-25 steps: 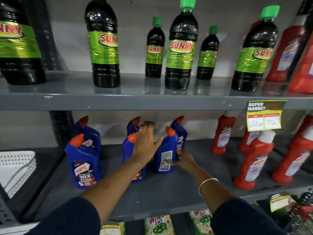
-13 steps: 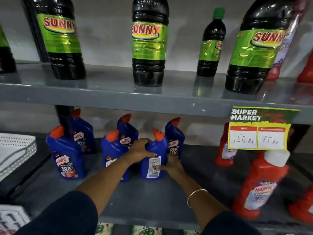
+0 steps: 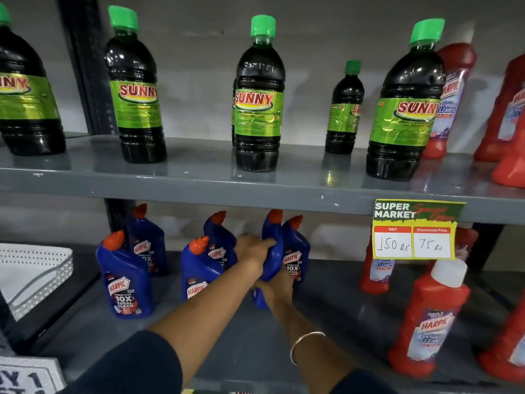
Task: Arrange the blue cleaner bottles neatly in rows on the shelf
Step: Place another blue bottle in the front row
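Observation:
Several blue cleaner bottles with orange caps stand on the grey lower shelf [image 3: 326,317]. One blue bottle [image 3: 272,251] is tilted with its label turned away; my left hand [image 3: 251,248] grips its upper body and my right hand [image 3: 279,288] holds its base. Right behind it stands another blue bottle [image 3: 295,251]. Left of my hands stand a front blue bottle [image 3: 199,271] and a back blue bottle [image 3: 218,237]. Further left is a second pair, front bottle [image 3: 125,280] and back bottle [image 3: 146,243].
Red cleaner bottles [image 3: 429,317] stand on the lower shelf's right side under a yellow price tag [image 3: 414,230]. A white perforated basket [image 3: 31,274] sits at left. The upper shelf [image 3: 199,186] holds dark bottles with green caps [image 3: 258,95] and more red bottles.
The held blue bottle has been tipped and raised off its upright stand, with my left hand now on its upper body. The camera has pulled back, showing more of the upper shelf.

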### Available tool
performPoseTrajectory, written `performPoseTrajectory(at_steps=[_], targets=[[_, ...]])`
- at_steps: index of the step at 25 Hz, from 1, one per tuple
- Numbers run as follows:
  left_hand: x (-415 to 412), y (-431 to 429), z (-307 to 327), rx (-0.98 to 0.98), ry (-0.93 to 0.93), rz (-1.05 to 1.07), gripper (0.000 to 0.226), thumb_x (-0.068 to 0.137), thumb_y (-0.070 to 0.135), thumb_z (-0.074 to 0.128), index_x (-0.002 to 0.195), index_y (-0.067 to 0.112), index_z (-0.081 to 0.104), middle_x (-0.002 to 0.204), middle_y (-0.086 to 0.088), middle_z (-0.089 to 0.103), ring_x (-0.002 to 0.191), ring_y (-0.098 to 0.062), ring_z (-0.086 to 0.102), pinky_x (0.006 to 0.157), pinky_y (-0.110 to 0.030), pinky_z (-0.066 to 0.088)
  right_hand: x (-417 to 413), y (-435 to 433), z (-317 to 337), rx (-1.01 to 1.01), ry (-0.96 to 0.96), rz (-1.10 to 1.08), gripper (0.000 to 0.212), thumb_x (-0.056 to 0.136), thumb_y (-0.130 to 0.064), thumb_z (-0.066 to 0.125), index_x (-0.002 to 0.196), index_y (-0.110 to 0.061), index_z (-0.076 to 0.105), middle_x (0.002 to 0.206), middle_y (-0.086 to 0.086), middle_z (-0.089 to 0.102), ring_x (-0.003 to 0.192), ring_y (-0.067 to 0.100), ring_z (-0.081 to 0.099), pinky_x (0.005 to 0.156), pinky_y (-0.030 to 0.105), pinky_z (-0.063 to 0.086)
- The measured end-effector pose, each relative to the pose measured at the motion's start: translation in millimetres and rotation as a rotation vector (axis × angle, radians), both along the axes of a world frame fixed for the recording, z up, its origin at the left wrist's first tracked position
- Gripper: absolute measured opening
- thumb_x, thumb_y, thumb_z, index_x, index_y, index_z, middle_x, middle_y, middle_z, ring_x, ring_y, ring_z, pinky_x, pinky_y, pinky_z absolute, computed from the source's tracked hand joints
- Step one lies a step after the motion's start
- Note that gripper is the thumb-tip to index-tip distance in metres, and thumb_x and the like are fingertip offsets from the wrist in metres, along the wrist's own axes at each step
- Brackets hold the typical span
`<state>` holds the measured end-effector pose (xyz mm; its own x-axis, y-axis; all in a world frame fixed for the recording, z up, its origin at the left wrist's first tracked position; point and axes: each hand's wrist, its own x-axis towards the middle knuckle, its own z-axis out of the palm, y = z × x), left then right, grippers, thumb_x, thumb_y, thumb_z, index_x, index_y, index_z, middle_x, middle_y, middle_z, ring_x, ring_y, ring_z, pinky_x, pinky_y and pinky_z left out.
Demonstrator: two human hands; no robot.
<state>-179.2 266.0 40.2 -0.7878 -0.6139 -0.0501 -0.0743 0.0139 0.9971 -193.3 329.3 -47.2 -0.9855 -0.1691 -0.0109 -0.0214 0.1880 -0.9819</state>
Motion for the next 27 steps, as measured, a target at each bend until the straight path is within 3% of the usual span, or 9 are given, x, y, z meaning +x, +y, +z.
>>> performPoseTrajectory(at_steps=[2, 4, 7, 12, 16, 22, 24, 27], targets=[[5.5, -16.2, -1.9, 0.023, 0.072, -0.112, 0.013, 0.073, 0.006, 0.070, 0.078, 0.003, 0.058, 0.081, -0.012, 0.059, 0.074, -0.026, 0.058, 0.069, -0.035, 0.050, -2.9, 11.3, 0.9, -0.056, -0.024, 0.042, 0.054, 0.062, 0.002, 0.074, 0.113, -0.005, 0.056, 0.101, 0.014, 0.068, 0.090, 0.028, 0.064, 0.078, 0.036, 0.054], [12.3, -32.5, -7.5, -0.007, 0.072, -0.325, 0.038, 0.075, 0.005, 0.069, 0.110, 0.006, 0.054, 0.099, -0.005, 0.057, 0.092, -0.020, 0.056, 0.081, -0.031, 0.049, -9.5, 26.0, 4.2, -0.146, -0.068, 0.201, 0.054, 0.065, 0.009, 0.072, 0.116, -0.003, 0.056, 0.099, 0.011, 0.067, 0.094, 0.028, 0.063, 0.088, 0.041, 0.053], [21.7, -43.7, -20.4, -0.096, -0.006, -0.595, 0.052, 0.073, -0.003, 0.067, 0.120, 0.007, 0.047, 0.109, -0.005, 0.060, 0.094, -0.012, 0.059, 0.074, -0.018, 0.048, -19.9, 45.6, 8.3, -0.127, -0.066, 0.382, 0.057, 0.068, 0.014, 0.068, 0.121, -0.003, 0.053, 0.108, 0.013, 0.065, 0.103, 0.029, 0.062, 0.096, 0.044, 0.050], [17.8, -41.1, -50.0, -0.290, 0.071, -0.331, 0.049, 0.066, -0.009, 0.071, 0.110, 0.002, 0.053, 0.091, -0.003, 0.062, 0.089, -0.019, 0.059, 0.066, -0.013, 0.048, -39.5, 46.1, -7.5, -0.013, -0.075, 0.363, 0.068, 0.063, 0.014, 0.072, 0.123, -0.005, 0.047, 0.122, 0.019, 0.061, 0.113, 0.032, 0.059, 0.096, 0.048, 0.050], [16.0, -39.1, -67.6, -0.386, 0.059, -0.300, 0.051, 0.062, -0.005, 0.074, 0.109, 0.004, 0.054, 0.093, -0.008, 0.064, 0.087, -0.020, 0.061, 0.081, -0.026, 0.050, -44.5, 42.3, -20.7, 0.014, -0.100, 0.357, 0.070, 0.062, 0.016, 0.072, 0.123, -0.007, 0.048, 0.122, 0.018, 0.061, 0.113, 0.031, 0.059, 0.096, 0.049, 0.050], [19.4, -36.8, -80.4, -0.392, 0.034, -0.259, 0.056, 0.064, -0.002, 0.073, 0.115, 0.009, 0.051, 0.101, -0.006, 0.066, 0.092, -0.018, 0.062, 0.085, -0.029, 0.050, -46.1, 42.0, -41.1, 0.049, -0.087, 0.354, 0.075, 0.057, 0.004, 0.080, 0.124, -0.013, 0.049, 0.121, 0.013, 0.063, 0.112, 0.026, 0.060, 0.098, 0.053, 0.049], [21.4, -39.2, -84.3, -0.313, 0.006, -0.306, 0.057, 0.066, 0.000, 0.073, 0.117, 0.010, 0.049, 0.101, -0.003, 0.064, 0.093, -0.017, 0.061, 0.080, -0.023, 0.050, -44.6, 43.3, -41.7, 0.091, -0.086, 0.353, 0.075, 0.058, 0.000, 0.081, 0.124, -0.015, 0.048, 0.122, 0.009, 0.063, 0.113, 0.024, 0.059, 0.099, 0.050, 0.049], [21.7, -46.8, -100.9, -0.226, -0.115, -0.422, 0.056, 0.069, 0.003, 0.072, 0.120, 0.007, 0.049, 0.113, -0.012, 0.064, 0.102, -0.024, 0.061, 0.087, -0.033, 0.051, -40.9, 44.5, -40.1, 0.166, -0.101, 0.395, 0.074, 0.061, 0.000, 0.080, 0.126, -0.015, 0.047, 0.121, 0.005, 0.062, 0.112, 0.020, 0.058, 0.097, 0.040, 0.049]])
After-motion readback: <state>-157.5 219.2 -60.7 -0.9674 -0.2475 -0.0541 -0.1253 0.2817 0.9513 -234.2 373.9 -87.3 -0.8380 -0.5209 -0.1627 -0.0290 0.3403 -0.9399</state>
